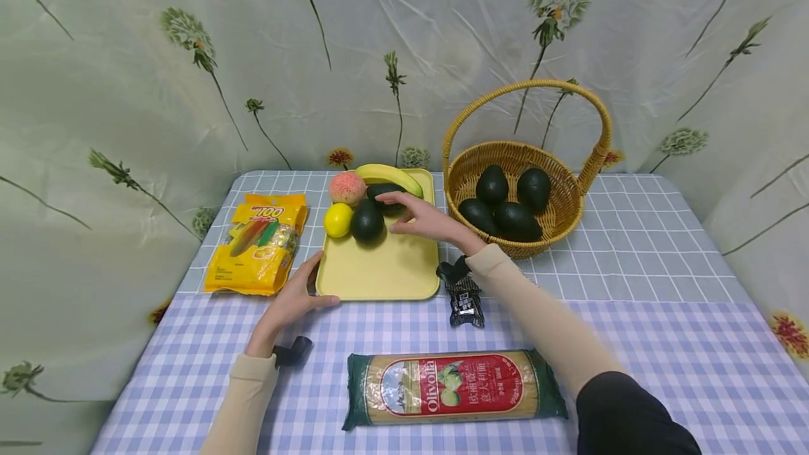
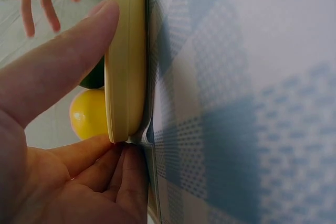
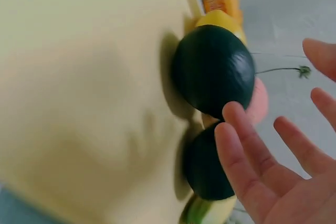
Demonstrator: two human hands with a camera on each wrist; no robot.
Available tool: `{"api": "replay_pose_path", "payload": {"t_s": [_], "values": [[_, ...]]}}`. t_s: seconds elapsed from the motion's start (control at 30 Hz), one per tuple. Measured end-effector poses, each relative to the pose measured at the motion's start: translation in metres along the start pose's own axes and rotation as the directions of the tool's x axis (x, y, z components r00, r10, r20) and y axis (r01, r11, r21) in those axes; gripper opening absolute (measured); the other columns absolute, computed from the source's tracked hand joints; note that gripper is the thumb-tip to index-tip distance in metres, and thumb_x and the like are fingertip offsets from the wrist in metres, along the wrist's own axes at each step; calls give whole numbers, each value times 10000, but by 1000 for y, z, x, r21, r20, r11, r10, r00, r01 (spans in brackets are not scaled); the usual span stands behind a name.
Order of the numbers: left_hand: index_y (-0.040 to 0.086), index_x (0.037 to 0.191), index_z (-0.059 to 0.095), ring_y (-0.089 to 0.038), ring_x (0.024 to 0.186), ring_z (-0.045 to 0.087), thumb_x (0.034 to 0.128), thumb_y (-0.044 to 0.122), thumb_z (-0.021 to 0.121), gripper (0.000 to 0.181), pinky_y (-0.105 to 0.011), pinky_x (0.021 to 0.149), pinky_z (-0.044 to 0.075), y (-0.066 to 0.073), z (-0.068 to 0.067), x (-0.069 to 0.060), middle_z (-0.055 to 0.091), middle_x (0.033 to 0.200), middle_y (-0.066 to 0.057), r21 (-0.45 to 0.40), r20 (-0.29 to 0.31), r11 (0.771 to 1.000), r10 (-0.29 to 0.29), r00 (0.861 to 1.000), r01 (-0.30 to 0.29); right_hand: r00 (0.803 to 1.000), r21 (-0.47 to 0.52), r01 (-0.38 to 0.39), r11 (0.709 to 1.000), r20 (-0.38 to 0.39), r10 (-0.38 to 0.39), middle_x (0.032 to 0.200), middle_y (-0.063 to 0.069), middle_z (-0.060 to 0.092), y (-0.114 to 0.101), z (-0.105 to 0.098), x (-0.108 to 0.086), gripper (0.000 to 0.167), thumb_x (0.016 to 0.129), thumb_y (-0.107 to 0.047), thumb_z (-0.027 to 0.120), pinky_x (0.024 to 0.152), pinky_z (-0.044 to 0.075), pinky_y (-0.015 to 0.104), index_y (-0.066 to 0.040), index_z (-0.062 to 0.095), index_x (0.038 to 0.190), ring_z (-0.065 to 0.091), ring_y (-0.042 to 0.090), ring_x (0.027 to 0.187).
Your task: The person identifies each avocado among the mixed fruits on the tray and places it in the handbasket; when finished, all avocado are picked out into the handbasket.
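In the head view a yellow tray [image 1: 379,276] holds a peach [image 1: 347,188], a banana [image 1: 393,175], a yellow lemon [image 1: 338,220] and two dark avocados, the nearer one [image 1: 367,222] beside the lemon. The left hand [image 1: 297,300] touches the tray's front left corner, thumb at the front edge, fingers along the left side; the left wrist view shows the thumb [image 2: 63,59] and fingers at the rim [image 2: 119,66]. Over the tray's right part, the right hand [image 1: 426,220] is spread with nothing held. In the right wrist view its fingers [image 3: 252,177] overlap the avocados [image 3: 212,69].
A wicker basket [image 1: 515,248] with a tall handle holds several avocados at the back right. An orange candy bag [image 1: 255,244] lies left of the tray. A small black packet [image 1: 466,306] lies right of it, and a spaghetti pack [image 1: 451,386] lies in front.
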State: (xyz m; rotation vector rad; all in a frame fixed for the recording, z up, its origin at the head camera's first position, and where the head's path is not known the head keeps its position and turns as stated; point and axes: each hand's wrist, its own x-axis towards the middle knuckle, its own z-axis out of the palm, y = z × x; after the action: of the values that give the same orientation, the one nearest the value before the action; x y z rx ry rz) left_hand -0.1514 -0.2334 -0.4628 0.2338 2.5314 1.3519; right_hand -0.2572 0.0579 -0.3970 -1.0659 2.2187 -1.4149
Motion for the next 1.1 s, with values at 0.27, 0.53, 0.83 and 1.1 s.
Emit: {"api": "replay_pose_path", "payload": {"t_s": [0.27, 0.53, 0.83, 1.1], "values": [[-65, 1498, 132, -396, 1378, 245, 795, 161, 795, 993, -504, 1111, 223, 1, 1, 0, 165, 1531, -275, -11, 7, 1000, 0, 1000, 0, 991, -230, -119, 966, 30, 129, 1512, 178, 254, 0, 22, 31, 659, 909, -183, 669, 1037, 378, 423, -119, 354, 1484, 306, 301, 1349], [-61, 1500, 126, -393, 1378, 248, 798, 164, 793, 994, -501, 1109, 231, -1, 2, 0, 159, 1534, -271, -17, 12, 1000, -6, 1000, 6, 968, -367, -223, 903, 29, 250, 1553, 143, 187, 5, 34, 44, 582, 917, -270, 658, 1075, 300, 489, -194, 434, 1449, 276, 315, 1379], [-63, 1500, 125, -396, 1376, 249, 795, 160, 795, 998, -502, 1110, 230, -1, 1, 1, 156, 1533, -275, -18, 11, 1000, 5, 1000, -4, 986, -248, -165, 955, -67, 153, 1479, 145, 322, -4, 32, 36, 442, 900, -192, 683, 1050, 340, 434, -146, 564, 1323, 321, 260, 1340], [-67, 1497, 131, -398, 1380, 236, 791, 165, 799, 999, -509, 1111, 221, 0, 0, 0, 166, 1529, -279, -15, 4, 1000, 5, 1000, -5, 999, -12, -11, 1000, -43, 11, 1402, 134, 385, -20, 1, 5, 403, 906, -131, 668, 912, 469, 397, -62, 552, 1286, 395, 232, 1224]]}}
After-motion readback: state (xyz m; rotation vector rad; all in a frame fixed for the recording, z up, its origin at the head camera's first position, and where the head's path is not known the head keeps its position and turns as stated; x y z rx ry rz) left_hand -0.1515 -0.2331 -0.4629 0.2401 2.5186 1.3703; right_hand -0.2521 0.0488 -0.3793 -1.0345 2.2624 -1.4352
